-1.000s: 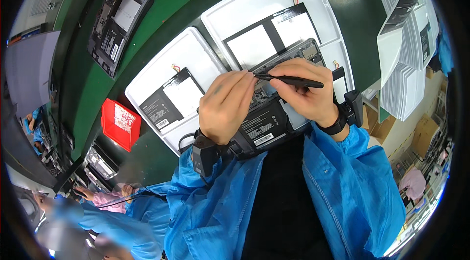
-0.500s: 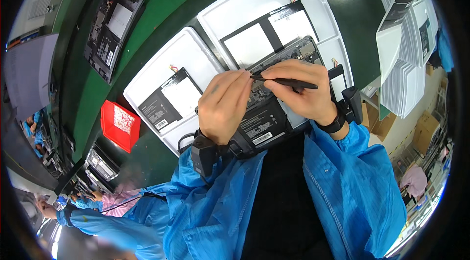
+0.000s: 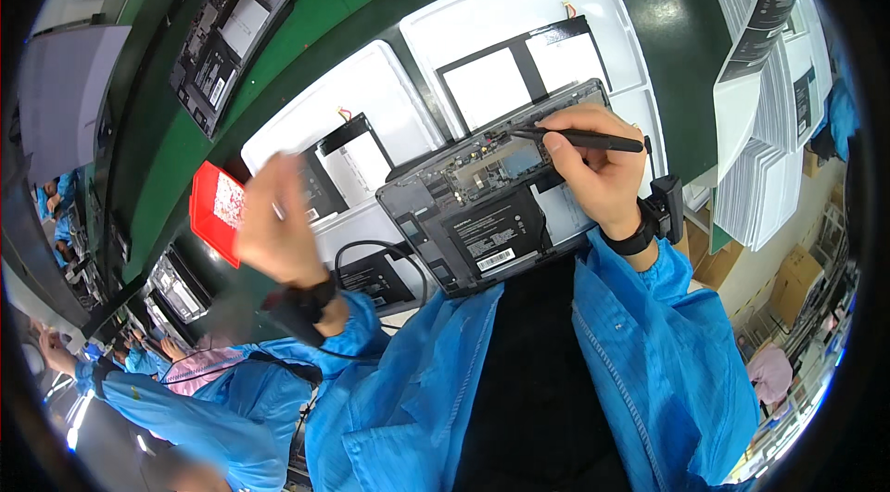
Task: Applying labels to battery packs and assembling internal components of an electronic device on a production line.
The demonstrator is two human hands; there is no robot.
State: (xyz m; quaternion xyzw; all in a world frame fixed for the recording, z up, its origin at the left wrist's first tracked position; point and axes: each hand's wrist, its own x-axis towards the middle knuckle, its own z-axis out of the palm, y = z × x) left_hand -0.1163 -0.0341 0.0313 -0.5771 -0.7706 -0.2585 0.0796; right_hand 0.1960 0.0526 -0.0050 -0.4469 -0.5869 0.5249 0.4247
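Note:
Between my right thumb and fingers are slim black tweezers [image 3: 593, 139]; my right hand [image 3: 601, 172] is closed round them. Their tip points at the circuit board [image 3: 491, 167] of an opened tablet [image 3: 422, 204], which lies tilted before my chest. A black battery [image 3: 496, 230] with a white label sits in the tablet's near half. My right hand covers the board's right end. Off to the left, my left hand [image 3: 283, 223] is in the air beside a red box [image 3: 213, 214] holding small white bits. Motion smears its fingers, so its grip is unclear.
White trays [image 3: 408, 89] with loose batteries [image 3: 482, 89] lie beyond and under the tablet. Another opened device [image 3: 230, 42] rests at the far left. Stacked white trays [image 3: 765, 186] stand right. A black cable [image 3: 348, 251] loops near my left wrist. Other people are at the lower left.
My left hand has left the board and swung left toward the red box. My right hand keeps the tweezers over the board, shifted slightly right. More of the tablet shows.

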